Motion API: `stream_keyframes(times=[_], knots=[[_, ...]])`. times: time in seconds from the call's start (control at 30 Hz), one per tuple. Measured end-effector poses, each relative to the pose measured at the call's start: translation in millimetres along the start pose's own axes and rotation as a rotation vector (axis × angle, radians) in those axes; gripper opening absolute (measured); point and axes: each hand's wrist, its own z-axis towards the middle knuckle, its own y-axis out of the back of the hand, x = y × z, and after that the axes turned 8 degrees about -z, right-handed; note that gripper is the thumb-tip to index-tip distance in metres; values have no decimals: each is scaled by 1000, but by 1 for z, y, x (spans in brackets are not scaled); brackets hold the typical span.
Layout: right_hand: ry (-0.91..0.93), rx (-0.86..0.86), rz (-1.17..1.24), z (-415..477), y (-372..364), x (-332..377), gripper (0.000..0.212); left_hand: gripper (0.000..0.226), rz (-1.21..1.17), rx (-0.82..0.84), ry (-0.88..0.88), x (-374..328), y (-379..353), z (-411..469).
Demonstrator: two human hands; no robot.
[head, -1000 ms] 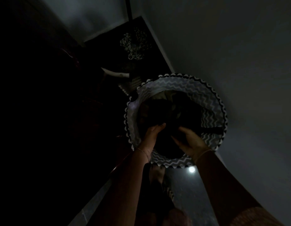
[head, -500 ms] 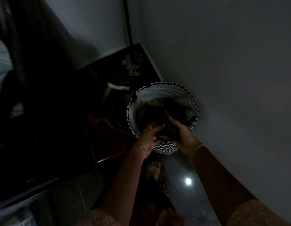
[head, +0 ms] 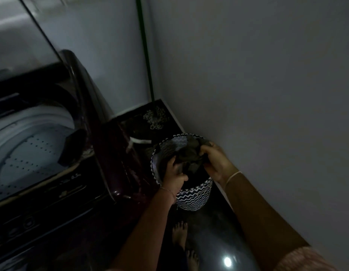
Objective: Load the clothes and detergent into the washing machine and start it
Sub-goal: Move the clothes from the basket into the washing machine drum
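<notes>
wall [head: 258, 94]: plain, runs down the right side; the basket sits close against it.
washer [head: 91, 114]: top-loader at left, dark body. Lid [head: 23, 36] is up and the drum [head: 30, 151] is open to view. Perforated wall shows, no clothes visible in it, though part is in shadow.
floor [head: 209, 241]: dark and glossy, with one lamp reflection near the bare feet.
panel [head: 32, 218]: front edge of the washer, too dark to read the buttons.
basket [head: 195, 196]: zigzag pattern, upright on the floor between washer and wall, just beside the washer's right flank.
mop [head: 155, 118]: stands in the corner behind the basket, not involved.
clothes [head: 189, 155]: dark bundle in the basket mouth, its top bunched about level with the rim. Not over the drum.
left hand [head: 174, 178]: at the near rim, grip closed, fingers curled into the bundle.
right hand [head: 216, 163]: at the far-right rim, grip closed, fingers and thumb pinching a fold of the same bundle.
detergent: not in view.
step: first step, I'd say. Gathering the load from the basket, nothing loaded.
next: lift the bundle clear of the rim, swing it left over the washer's edge, and release it above the drum. Trailing cloth could snag the basket or tip it, so gather the loose ends first.
after: find the detergent, shut the lid, and start it at the panel.
</notes>
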Motion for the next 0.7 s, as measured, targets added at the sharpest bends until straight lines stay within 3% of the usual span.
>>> stream_keyframes(times=[0.17,0.27,0.33,0.47,0.6,0.7], knots=[[19,119,142,-34,-17,39,18,96,207,11,-119,-28,-5,-5],[43,161,254,-54,-31,67,25,98,374,-11,-192,-41,-8,-2],[98,147,311,-66,-42,85,20,80,342,15,-230,-63,-18,-14],[211,164,373,-83,-60,117,39,60,205,-63,-285,-85,-25,-20],[277,209,357,-93,-72,147,41,34,260,-142,-139,-98,-20,-23],[310,157,271,-98,-76,162,28,33,256,-163,-79,-114,-14,-27]])
